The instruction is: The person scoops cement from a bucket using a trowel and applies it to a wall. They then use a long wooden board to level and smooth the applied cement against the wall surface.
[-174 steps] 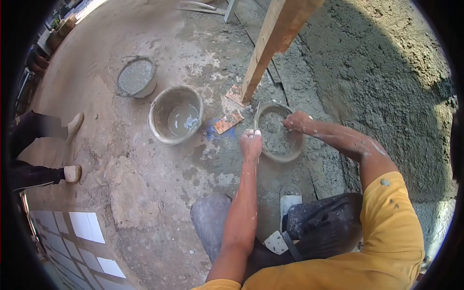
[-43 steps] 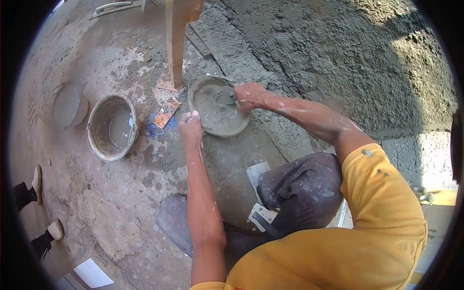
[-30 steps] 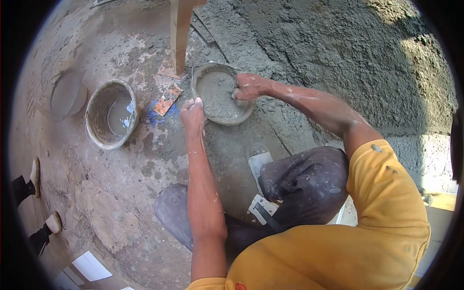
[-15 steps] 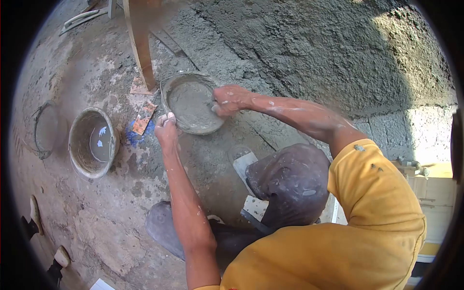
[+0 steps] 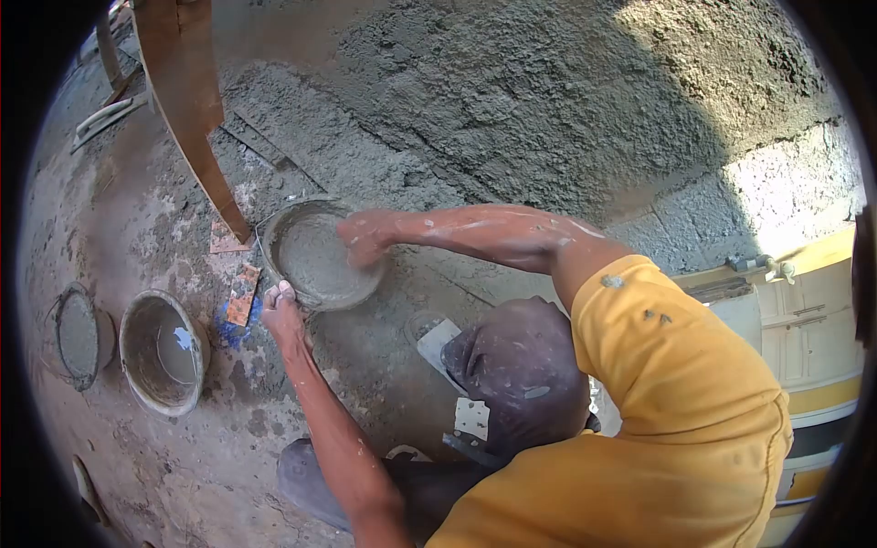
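A round bowl of wet grey mortar (image 5: 320, 258) stands on the ground, left of the middle of the view. My left hand (image 5: 283, 310) grips its near left rim, the thumb on top and the fingers curled round. At the right side of the bowl is my right hand (image 5: 365, 239), closed, over the rim and the mortar's edge. Whether it holds the rim or something else is hidden. The bowl looks slightly tilted. My knees are bent beside it.
Left of the bowl are a bucket with some liquid (image 5: 164, 352) and a container of mortar (image 5: 77, 338). A wooden post (image 5: 187, 100) rises beyond broken tile pieces (image 5: 242, 294). A rough mortared wall (image 5: 548, 100) runs along the far side. A shoe shows at lower left.
The view has shifted, so the bowl and both hands appear lower and farther left. My hands remain at the bowl. More of the right-hand side of the wall base shows.
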`<state>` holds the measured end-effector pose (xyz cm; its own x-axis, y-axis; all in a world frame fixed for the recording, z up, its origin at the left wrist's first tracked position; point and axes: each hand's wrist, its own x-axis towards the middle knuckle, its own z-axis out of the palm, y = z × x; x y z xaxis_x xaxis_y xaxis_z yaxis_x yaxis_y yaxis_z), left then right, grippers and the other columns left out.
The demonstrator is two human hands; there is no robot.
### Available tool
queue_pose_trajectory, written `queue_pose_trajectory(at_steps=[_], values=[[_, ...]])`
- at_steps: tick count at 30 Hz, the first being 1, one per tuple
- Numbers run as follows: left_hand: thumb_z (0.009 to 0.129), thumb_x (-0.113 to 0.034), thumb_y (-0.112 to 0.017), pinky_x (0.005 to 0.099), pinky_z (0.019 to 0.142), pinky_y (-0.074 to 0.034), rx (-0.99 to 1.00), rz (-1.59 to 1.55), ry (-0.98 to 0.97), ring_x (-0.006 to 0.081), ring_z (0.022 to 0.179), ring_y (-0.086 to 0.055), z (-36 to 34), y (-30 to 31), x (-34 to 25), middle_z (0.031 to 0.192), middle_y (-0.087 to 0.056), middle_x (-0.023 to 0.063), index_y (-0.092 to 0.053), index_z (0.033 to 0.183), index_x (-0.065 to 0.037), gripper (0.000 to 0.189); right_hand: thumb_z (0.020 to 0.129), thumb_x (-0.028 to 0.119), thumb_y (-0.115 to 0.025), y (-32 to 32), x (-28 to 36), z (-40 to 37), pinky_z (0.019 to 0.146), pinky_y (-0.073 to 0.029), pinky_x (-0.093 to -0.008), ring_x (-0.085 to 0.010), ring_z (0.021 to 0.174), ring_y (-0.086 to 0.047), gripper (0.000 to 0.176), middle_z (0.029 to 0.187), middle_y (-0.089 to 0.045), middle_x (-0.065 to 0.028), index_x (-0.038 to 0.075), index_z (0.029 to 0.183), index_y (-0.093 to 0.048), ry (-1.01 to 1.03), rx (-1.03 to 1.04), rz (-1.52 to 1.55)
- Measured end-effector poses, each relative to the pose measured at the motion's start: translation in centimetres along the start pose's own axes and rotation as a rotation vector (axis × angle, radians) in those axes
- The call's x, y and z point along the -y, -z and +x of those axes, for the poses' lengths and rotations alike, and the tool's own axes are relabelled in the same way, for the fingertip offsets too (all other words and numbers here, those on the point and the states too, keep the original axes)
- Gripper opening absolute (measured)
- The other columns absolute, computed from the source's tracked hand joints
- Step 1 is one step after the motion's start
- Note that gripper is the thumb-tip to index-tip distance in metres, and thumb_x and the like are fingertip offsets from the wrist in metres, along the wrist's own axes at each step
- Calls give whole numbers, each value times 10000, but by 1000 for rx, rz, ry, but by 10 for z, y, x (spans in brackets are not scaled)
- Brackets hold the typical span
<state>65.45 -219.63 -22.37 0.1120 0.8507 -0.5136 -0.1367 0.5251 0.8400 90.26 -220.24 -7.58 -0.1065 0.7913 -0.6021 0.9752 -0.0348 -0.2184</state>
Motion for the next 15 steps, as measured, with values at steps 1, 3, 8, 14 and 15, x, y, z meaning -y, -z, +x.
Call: queue_pose_trajectory(at_steps=[1,3,8,14,15], values=[[1068,-164,-677,277,584,-416,-7,-15,20,71,670,-514,-7,-3,-10,806,-602,-51,-695,970,-63,142,817,238,-693,17,-1,2,868,-605,-522,-442,1008,-766,376,1029,-780,-273,-24,1070,-787,-30,-40,111],[1073,-174,-674,283,542,-431,-17,-58,21,79,638,-529,-8,-12,-23,800,-608,-42,-694,988,-64,141,813,232,-713,-6,-8,7,889,-599,-513,-430,1034,-762,365,1045,-781,-269,-34,1052,-788,-29,-121,0],[1077,-172,-670,284,521,-437,-5,-111,10,79,636,-544,-10,-6,-12,803,-618,-37,-691,1004,-66,130,821,261,-711,1,11,-16,894,-589,-527,-426,1031,-758,349,1023,-775,-271,-25,1009,-784,30,-80,-50],[1056,-171,-697,292,591,-444,-32,-23,-56,83,702,-549,1,-6,-6,821,-636,-16,-710,1051,-15,156,850,294,-712,-39,-17,17,822,-585,-543,-449,959,-754,353,960,-760,-285,-48,924,-757,63,-156,-103],[1053,-173,-702,294,588,-442,-54,-25,-44,89,698,-549,-1,-8,-7,821,-642,-11,-715,1066,-2,172,844,292,-718,-49,-12,23,807,-585,-529,-421,943,-759,348,934,-766,-257,-46,919,-755,58,-116,-63]])
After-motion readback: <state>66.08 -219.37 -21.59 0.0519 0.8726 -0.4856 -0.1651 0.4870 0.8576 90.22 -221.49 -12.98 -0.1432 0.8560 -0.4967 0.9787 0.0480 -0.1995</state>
